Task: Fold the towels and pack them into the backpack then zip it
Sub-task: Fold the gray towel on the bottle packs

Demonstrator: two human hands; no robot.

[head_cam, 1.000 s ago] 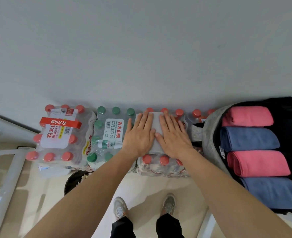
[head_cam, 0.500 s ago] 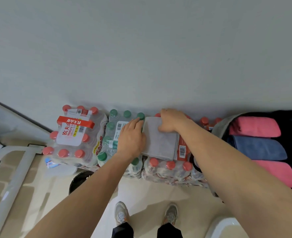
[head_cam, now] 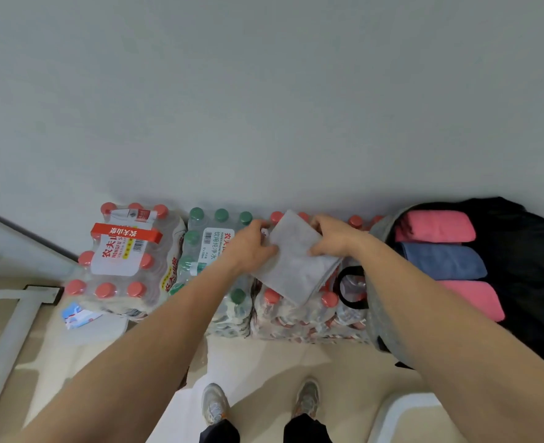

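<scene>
Where both hands meet at mid-frame, a folded grey towel (head_cam: 296,266) is held turned cornerwise over a shrink-wrapped red-capped pack (head_cam: 296,318) of bottles. Cannot tell whether its lower corner touches the caps.

Head view, noted left to right:
- Second red-capped pack (head_cam: 123,257), left of centre, against the wall.
- Green-capped pack (head_cam: 211,247) just beside it, partly behind the left forearm.
- Left hand (head_cam: 251,247): thumb lies on top of the towel's left edge, fingers curled under it, pinching the cloth.
- Right hand (head_cam: 331,236): thumb presses on the towel's right side, fingers bent over its far edge, gripping it.
- Backpack (head_cam: 529,251) at right of frame, lying open with its black lining showing. Its black carry loop (head_cam: 350,289) hangs toward the bottles.
- Inside it, folded towels lie in a row: pink towel (head_cam: 435,226) farthest up, blue towel (head_cam: 443,261) touching it below, another pink one (head_cam: 475,298) lower, partly hidden by the right forearm.
- Two shoes (head_cam: 214,404) on pale floor, bottom centre.
</scene>
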